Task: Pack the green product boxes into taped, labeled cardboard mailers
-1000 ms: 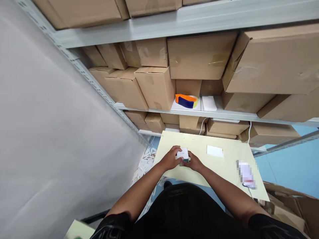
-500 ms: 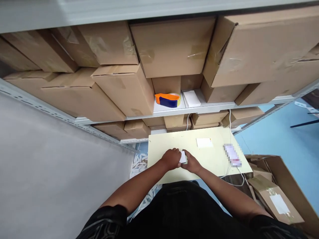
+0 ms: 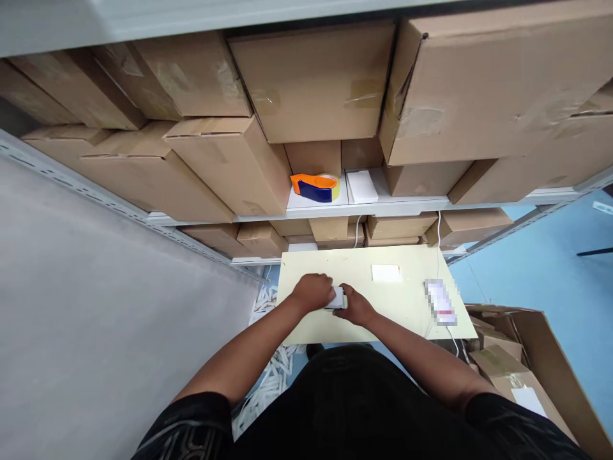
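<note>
A small white box (image 3: 336, 298) sits low over the pale yellow table (image 3: 412, 300), held between both my hands. My left hand (image 3: 312, 293) is closed around its left side and my right hand (image 3: 355, 306) grips its right side, fingers curled. Most of the box is hidden by my fingers. A white card (image 3: 386, 273) lies flat on the table to the right of my hands. Further right lies a phone-like device (image 3: 439, 302) with a cable attached.
Metal shelving packed with cardboard boxes (image 3: 311, 83) rises behind the table. An orange and blue tape dispenser (image 3: 316, 187) and a white packet (image 3: 362, 186) rest on the shelf. An open carton (image 3: 527, 377) stands at the lower right; white paper scraps (image 3: 268, 377) litter the floor left.
The view swung so the shelves fill more of the frame. My hands closed tighter over the white box and shifted slightly left along the table.
</note>
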Tool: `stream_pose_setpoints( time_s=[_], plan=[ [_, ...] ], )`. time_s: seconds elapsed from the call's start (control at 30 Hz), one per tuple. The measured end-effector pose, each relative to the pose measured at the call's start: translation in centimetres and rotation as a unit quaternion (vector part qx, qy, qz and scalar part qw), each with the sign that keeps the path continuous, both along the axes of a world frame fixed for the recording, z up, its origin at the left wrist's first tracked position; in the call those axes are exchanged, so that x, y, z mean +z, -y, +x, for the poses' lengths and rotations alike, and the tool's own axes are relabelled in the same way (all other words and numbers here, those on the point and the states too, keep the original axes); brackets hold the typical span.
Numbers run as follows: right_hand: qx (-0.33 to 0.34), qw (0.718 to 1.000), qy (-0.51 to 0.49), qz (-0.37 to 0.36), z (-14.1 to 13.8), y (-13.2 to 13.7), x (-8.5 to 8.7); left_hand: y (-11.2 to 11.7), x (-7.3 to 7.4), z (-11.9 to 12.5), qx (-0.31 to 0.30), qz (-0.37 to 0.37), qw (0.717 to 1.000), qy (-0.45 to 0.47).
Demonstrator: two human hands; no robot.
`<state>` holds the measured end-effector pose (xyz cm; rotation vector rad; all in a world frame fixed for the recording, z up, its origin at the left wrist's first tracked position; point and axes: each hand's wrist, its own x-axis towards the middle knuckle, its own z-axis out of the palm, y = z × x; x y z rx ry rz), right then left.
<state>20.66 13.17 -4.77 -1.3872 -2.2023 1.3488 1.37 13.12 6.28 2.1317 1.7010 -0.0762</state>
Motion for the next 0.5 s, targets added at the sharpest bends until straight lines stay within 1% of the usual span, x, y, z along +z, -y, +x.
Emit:
stream_pose_setpoints(
  time_s=[0.07, 0.13, 0.17, 0.2, 0.23, 0.3, 0.37, 0.4, 0.43, 0.5],
  plan=[
    [-0.003, 1.000, -0.007, -0.002, 0.2, 0.0, 0.2, -0.1, 0.1, -0.3, 0.064, 0.057, 0.996, 0.000],
    [-0.005, 1.000, -0.009, -0.004, 0.4, 0.0, 0.3, 0.6, -0.3, -0.3, 0.122, 0.078, 0.989, 0.023],
    [-0.005, 1.000, -0.008, -0.006, 0.4, 0.0, 0.3, 1.3, -0.7, -0.3, 0.140, 0.078, 0.986, 0.044],
    [-0.004, 1.000, -0.008, -0.007, 0.5, 0.0, 0.3, 2.1, -1.1, -0.2, 0.143, 0.078, 0.984, 0.072],
    [-0.003, 1.000, -0.009, -0.007, 0.5, -0.1, 0.3, 3.1, -1.6, -0.3, 0.129, 0.079, 0.983, 0.102],
    [0.000, 1.000, -0.011, -0.004, 0.5, -0.1, 0.2, 4.7, -2.4, -0.5, 0.065, 0.079, 0.983, 0.154],
    [0.001, 1.000, -0.012, -0.006, 0.4, -0.1, 0.0, 5.7, -2.8, -1.1, 0.013, 0.070, 0.983, 0.170],
    [-0.001, 1.000, -0.012, -0.009, 0.3, 0.0, 0.0, 5.8, -2.8, -1.4, 0.010, 0.067, 0.983, 0.168],
    [-0.006, 1.000, -0.011, -0.013, 0.3, 0.0, -0.1, 5.6, -2.8, -1.6, 0.024, 0.071, 0.984, 0.163],
    [-0.021, 1.000, -0.008, -0.016, 0.2, 0.2, 0.1, 4.5, -2.6, -1.9, 0.082, 0.094, 0.980, 0.156]
  ],
)
